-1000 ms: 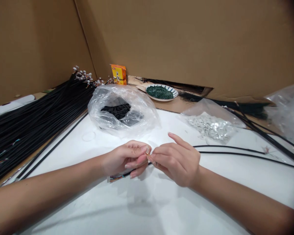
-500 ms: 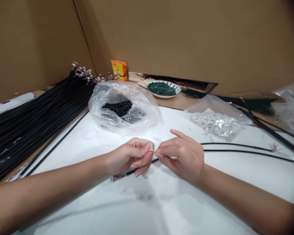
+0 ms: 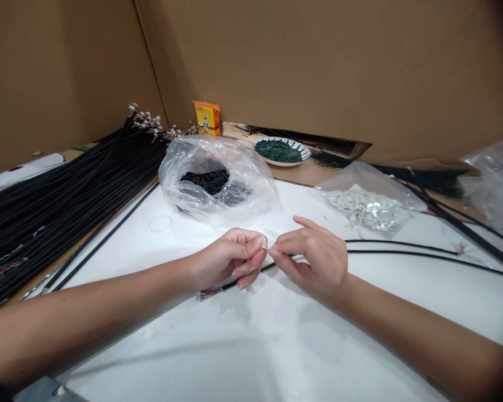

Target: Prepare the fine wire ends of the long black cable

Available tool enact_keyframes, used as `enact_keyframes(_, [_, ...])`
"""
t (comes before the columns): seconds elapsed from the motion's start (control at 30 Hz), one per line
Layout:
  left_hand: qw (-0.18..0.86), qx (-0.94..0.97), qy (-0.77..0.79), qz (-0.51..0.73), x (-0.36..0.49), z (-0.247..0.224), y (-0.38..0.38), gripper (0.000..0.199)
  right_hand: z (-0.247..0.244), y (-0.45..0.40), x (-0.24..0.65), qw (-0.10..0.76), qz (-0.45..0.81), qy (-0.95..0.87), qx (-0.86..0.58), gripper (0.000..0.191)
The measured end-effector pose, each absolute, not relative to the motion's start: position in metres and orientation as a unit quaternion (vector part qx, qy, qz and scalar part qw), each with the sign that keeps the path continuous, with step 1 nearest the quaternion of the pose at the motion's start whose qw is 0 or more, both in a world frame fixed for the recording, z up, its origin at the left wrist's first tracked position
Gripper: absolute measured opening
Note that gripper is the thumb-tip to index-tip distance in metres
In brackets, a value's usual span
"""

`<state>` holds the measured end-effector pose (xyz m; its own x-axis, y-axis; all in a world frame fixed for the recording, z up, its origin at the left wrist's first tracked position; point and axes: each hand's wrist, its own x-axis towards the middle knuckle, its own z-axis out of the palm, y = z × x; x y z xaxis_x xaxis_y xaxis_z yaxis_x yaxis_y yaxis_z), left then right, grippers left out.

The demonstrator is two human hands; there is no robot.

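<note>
Above the white tabletop [image 3: 235,357], my left hand [image 3: 238,257] pinches a small connector, now mostly hidden by the fingertips. My right hand [image 3: 312,257] is closed on a thin orange wire [image 3: 264,248] at the connector; its fingertips almost meet those of the left. A black cable [image 3: 385,252] runs behind my right hand and on under the left. Coloured wires ending in a white connector [image 3: 198,295] stick out below my left wrist.
A plastic bag [image 3: 251,201] of short black tubes and a bag [image 3: 369,206] of small white pieces lie beyond my hands. Black cables [image 3: 79,195] are piled at left. Further back are a plate [image 3: 305,153] of dark green bits and a yellow-orange packet [image 3: 208,118].
The view has shifted slightly, and a grey object edge shows at lower left. My fingertips now cover more of the small connector.
</note>
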<state>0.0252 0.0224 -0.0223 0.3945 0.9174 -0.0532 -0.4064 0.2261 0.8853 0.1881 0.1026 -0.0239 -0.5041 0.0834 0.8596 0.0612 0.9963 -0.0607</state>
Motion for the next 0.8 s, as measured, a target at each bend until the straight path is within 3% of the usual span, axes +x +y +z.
enact_keyframes(0.8, [0.676,0.454,0.343,0.468,0.0272,-0.0197,0.0211,0.037,-0.0246,0.1027,0.1915,0.491,-0.031,-0.871,-0.013,0.01])
